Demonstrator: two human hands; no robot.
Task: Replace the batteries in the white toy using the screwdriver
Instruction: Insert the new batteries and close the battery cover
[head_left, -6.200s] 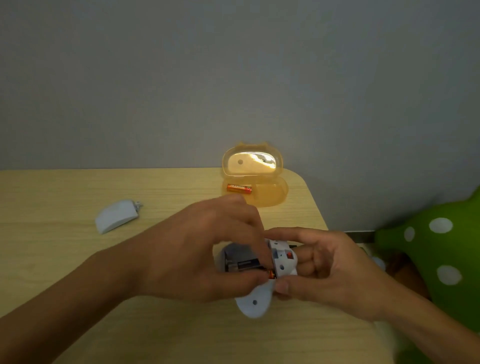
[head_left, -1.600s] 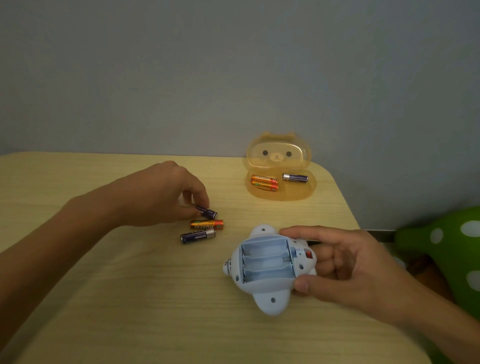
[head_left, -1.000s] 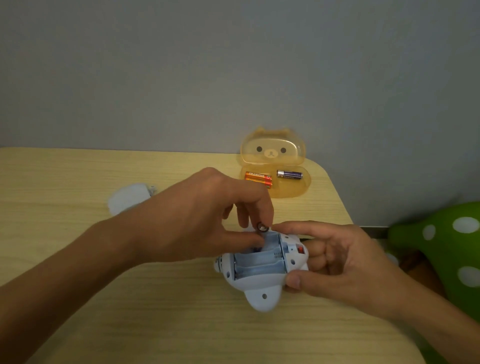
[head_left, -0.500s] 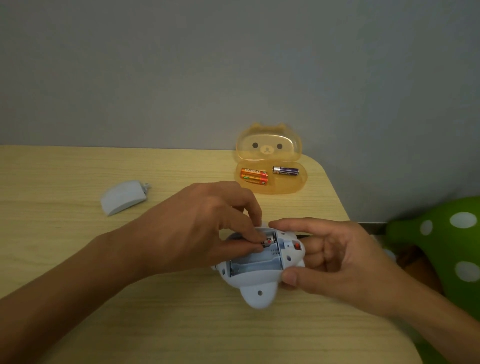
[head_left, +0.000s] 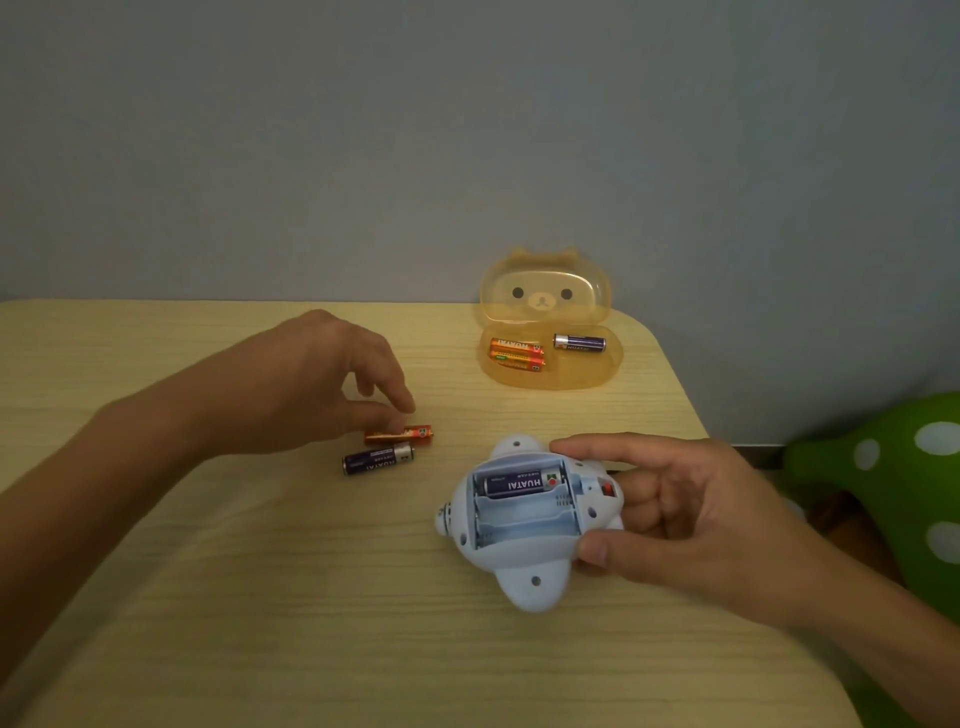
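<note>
The toy sits lower right of centre on the table, underside up w/ its battery bay open. One purple battery lies in the top slot; the other two slots below it are bare. The right hand comes in from the lower right and holds the toy by its right end: index finger along the upper edge, thumb pressed on the lower edge, other fingers curled behind near a small red switch. The left hand reaches in from the left, mid-frame, thumb and index tip pinched down on the near end of an orange cell that lies flat on the table; can't tell if it's lifted at all. Just below that, touching or nearly so, lies a purple cell, not touched by the hand. Upper right of centre, near the back edge of the table, an orange case stands open, its bear-face lid up vs. the grey wall. Inside: two orange cells side by side at left, and a purple one apart at right. A green cushion w/ white dots fills the right edge, off the table.
</note>
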